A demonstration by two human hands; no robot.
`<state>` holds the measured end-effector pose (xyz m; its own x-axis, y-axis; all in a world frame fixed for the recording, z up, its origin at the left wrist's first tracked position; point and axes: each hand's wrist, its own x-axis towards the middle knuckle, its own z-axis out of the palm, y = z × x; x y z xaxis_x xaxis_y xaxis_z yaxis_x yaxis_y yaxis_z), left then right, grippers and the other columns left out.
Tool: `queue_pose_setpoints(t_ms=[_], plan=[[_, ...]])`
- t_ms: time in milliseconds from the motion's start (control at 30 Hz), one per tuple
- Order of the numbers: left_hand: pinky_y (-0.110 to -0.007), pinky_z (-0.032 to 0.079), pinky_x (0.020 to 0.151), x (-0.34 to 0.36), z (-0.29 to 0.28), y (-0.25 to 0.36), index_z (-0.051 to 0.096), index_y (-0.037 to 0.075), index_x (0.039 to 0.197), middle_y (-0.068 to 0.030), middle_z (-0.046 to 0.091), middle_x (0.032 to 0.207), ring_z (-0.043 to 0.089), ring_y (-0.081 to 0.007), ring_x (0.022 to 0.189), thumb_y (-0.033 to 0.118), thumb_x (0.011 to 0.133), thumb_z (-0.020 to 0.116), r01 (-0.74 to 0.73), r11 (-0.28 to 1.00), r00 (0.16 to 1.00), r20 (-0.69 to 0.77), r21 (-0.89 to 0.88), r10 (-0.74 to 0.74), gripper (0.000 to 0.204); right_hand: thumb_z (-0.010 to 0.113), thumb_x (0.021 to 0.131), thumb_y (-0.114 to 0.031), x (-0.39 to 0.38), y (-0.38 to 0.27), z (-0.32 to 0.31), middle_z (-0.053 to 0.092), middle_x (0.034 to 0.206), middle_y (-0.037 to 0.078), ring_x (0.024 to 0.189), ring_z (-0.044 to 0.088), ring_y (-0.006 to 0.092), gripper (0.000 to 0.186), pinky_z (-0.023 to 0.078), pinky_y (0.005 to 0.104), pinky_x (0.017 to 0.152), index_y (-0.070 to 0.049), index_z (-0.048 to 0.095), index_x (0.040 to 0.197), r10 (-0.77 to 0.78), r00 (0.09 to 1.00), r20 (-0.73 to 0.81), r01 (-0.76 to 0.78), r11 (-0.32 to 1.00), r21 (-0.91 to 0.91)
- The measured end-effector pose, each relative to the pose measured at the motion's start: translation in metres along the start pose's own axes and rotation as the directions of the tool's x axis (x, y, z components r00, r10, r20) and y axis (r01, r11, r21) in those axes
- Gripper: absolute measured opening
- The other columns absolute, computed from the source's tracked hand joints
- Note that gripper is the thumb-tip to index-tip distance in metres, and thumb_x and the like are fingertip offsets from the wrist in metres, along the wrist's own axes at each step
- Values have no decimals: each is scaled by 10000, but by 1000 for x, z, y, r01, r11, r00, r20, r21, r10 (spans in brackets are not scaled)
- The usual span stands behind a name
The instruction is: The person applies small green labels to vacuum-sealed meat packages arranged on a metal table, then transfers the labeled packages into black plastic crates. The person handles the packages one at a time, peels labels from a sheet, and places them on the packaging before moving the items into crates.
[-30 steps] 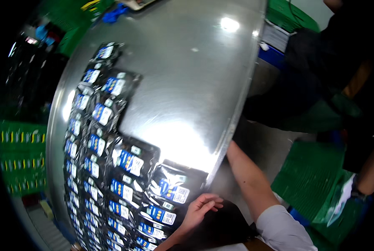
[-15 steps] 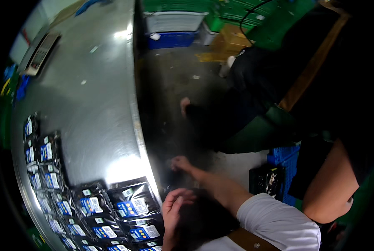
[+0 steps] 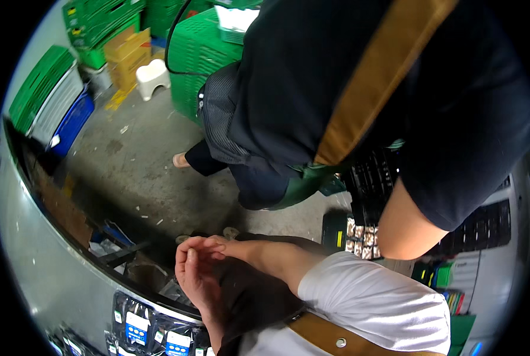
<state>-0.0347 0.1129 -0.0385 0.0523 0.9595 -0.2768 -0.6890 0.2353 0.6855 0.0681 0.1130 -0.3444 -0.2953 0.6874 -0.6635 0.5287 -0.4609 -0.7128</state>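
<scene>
My left hand (image 3: 195, 274) is raised just off the metal table's edge, its fingers loosely curved and apart from the thumb, with nothing visible in them. Against its fingertips comes my right hand (image 3: 216, 245), whose arm reaches across from the right; its fingers are largely hidden there. Nearest to the hands, black plastic packs (image 3: 135, 323) with blue and white labels lie on the metal table (image 3: 57, 261) at the lower left.
A co-worker in a dark shirt (image 3: 312, 77) with a brown strap stands close on the right. Beyond are a white stool (image 3: 153, 78), a cardboard box (image 3: 127, 58), green crates (image 3: 196, 53) and a blue crate (image 3: 75, 123). A black crate (image 3: 335, 232) with small packs stands by the co-worker's arm.
The view has swung right, so the table and packs now sit at the lower left. My two hands, apart before, have come together. More of the co-worker shows.
</scene>
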Motion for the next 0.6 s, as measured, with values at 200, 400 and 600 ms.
queue_pose_setpoints(t_ms=[200, 400, 600], plan=[[-310, 509, 684, -25, 19, -10, 557, -26, 1059, -165, 655, 930, 660, -248, 783, 181, 963, 486, 16, 1000, 1000, 14, 1, -16, 239, 506, 818, -199, -46, -37, -53, 650, 666, 179, 696, 673, 313, 278, 510, 442, 667, -1, 675, 720, 78, 995, -55, -90, 959, -270], [-327, 524, 675, -19, -2, -2, 575, -22, 1053, -160, 660, 913, 664, -259, 792, 138, 945, 492, 28, 1000, 994, -106, 15, -26, 210, 526, 836, -257, -35, -38, -57, 662, 703, 179, 704, 668, 322, 291, 504, 438, 651, -4, 669, 815, -27, 997, 67, 41, 973, -225], [-321, 528, 730, -7, -33, 22, 590, -20, 1077, -149, 672, 971, 664, -224, 858, 99, 954, 498, 14, 996, 987, -158, 91, 1, 193, 579, 858, -272, -2, -34, -46, 658, 700, 139, 620, 654, 237, 275, 509, 362, 557, -7, 653, 877, -73, 970, 233, 117, 977, -180]])
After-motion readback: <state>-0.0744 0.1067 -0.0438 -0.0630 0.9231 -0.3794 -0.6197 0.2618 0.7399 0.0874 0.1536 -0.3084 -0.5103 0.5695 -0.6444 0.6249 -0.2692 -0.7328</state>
